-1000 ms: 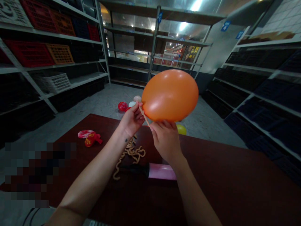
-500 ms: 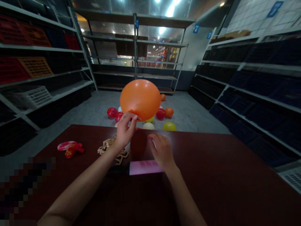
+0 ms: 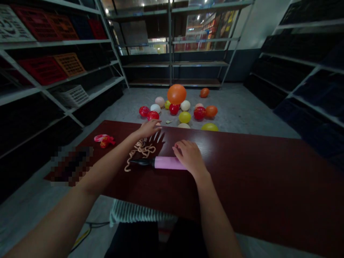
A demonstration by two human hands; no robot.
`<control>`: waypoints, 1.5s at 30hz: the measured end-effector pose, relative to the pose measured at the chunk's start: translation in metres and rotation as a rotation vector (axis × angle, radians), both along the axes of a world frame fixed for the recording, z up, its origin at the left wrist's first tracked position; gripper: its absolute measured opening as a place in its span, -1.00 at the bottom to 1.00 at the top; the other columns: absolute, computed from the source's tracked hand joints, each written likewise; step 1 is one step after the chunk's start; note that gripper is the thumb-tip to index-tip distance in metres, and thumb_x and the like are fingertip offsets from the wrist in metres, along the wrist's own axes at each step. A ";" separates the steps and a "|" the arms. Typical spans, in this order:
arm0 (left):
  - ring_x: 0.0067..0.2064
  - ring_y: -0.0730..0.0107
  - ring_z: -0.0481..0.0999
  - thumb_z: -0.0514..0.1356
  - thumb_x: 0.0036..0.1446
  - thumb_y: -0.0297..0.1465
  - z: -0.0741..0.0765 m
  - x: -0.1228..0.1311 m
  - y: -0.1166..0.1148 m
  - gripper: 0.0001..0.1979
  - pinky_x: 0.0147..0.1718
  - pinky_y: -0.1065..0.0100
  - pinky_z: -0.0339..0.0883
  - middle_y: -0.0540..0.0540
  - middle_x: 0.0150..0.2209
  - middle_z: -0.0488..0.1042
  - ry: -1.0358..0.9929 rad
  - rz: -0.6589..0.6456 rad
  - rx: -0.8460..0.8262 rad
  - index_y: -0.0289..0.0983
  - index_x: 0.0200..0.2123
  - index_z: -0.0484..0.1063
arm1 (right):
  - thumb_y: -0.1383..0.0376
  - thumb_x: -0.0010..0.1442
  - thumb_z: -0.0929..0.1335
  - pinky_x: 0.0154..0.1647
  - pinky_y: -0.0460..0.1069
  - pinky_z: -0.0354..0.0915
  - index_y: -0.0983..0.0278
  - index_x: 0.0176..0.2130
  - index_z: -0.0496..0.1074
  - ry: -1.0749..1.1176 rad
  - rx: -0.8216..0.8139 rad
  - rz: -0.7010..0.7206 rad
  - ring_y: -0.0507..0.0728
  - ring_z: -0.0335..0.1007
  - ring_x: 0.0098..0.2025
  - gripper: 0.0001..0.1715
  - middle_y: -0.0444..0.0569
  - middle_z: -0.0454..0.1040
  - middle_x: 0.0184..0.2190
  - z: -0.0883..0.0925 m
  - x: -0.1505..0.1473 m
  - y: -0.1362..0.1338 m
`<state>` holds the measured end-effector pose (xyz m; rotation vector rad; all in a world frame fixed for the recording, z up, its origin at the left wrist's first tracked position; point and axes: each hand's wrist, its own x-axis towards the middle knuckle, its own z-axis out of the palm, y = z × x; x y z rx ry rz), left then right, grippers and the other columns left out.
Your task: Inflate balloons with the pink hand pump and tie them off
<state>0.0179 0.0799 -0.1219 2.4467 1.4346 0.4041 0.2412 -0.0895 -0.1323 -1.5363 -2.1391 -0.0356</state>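
Note:
My left hand [image 3: 149, 128] reaches over the table's far edge with its fingers stretched out and holds nothing. Beyond it, an inflated orange balloon [image 3: 176, 94] appears apart from the hand, above or among the balloons on the floor. My right hand [image 3: 190, 154] is loosely curled, thumb apart from the fingers, with nothing visible in it. It covers the right end of a pink balloon pump [image 3: 170, 163] with a black nozzle [image 3: 142, 162]. Beige uninflated long balloons [image 3: 145, 147] lie tangled below my left hand. Red and pink uninflated balloons [image 3: 105, 140] lie farther left.
The dark red-brown table [image 3: 258, 175] spans the foreground. Several inflated balloons, including a yellow one [image 3: 185, 117], lie on the grey floor beyond it. Shelving [image 3: 199, 64] stands at the back, with crates [image 3: 69, 63] on racks at left. A ribbed pale-green seat [image 3: 134, 212] shows below.
My left hand has let go of the orange balloon and opened; the balloon has moved away beyond the table. My right hand stays by the pump. The view has tilted down.

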 end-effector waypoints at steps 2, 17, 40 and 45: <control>0.31 0.04 0.31 0.13 0.32 -0.26 -0.002 -0.033 -0.012 -0.49 0.28 0.11 0.09 -0.29 0.29 0.35 -0.018 0.084 0.008 -0.33 0.27 0.33 | 0.18 0.39 0.31 -0.10 0.06 0.19 0.26 -0.15 0.50 -0.030 -0.027 0.051 0.20 0.45 -0.11 -0.76 0.03 0.58 -0.18 -0.001 -0.008 -0.002; 0.02 0.18 0.47 0.26 0.26 -0.30 -0.055 -0.147 -0.099 -0.77 0.11 0.18 0.28 -0.22 -0.04 0.53 -0.323 0.171 0.184 -0.32 -0.10 0.50 | -0.05 0.14 0.47 -0.09 0.09 0.25 0.21 -0.05 0.54 -0.217 -0.260 0.197 0.29 0.48 -0.05 -0.50 0.06 0.57 -0.07 -0.001 -0.036 -0.012; -0.55 0.50 0.35 0.23 0.25 -0.16 -0.011 -0.100 -0.106 -0.71 -0.55 0.44 0.20 0.01 -0.49 0.42 -1.156 0.135 -0.227 -0.29 -0.24 0.49 | -0.14 0.29 0.32 -0.49 -0.05 0.47 0.30 -0.15 0.52 1.518 -1.144 0.352 0.08 0.53 -0.47 -0.44 0.05 0.64 -0.26 -0.028 -0.067 -0.003; -0.35 0.40 0.48 0.28 0.23 -0.17 0.007 -0.044 -0.092 -0.71 -0.35 0.40 0.30 -0.06 -0.33 0.56 -0.917 -0.068 -0.107 -0.30 -0.24 0.57 | -0.17 0.27 0.32 -0.54 -0.07 0.49 0.24 -0.05 0.52 1.740 -0.946 0.273 0.10 0.60 -0.34 -0.40 0.03 0.61 0.00 -0.013 -0.061 -0.002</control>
